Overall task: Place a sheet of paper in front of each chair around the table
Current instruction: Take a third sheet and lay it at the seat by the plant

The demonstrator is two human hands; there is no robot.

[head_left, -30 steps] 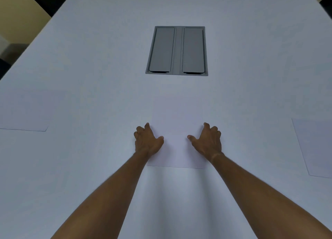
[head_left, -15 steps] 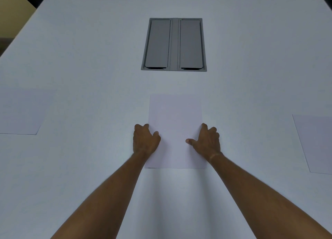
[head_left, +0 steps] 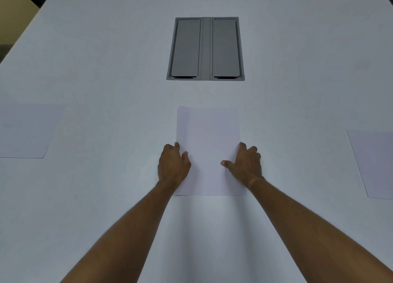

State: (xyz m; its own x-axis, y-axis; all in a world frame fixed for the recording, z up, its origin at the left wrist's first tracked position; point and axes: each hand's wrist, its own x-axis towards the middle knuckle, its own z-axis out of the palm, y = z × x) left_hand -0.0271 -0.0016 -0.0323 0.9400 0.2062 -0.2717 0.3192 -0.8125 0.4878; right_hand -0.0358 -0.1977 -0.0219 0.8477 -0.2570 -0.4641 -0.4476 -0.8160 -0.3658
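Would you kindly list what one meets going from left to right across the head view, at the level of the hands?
Left sheet → left hand → middle sheet → right hand → right sheet, all lying on the table.

Two bare forearms and hands, nothing worn

Both arms were uncovered from the frame's lower edge to the fingertips; no sleeve, watch, ring or glove showed on the left hand; the right hand was likewise unadorned, its wrist creased.

office meeting room: big white table with grey cable hatch
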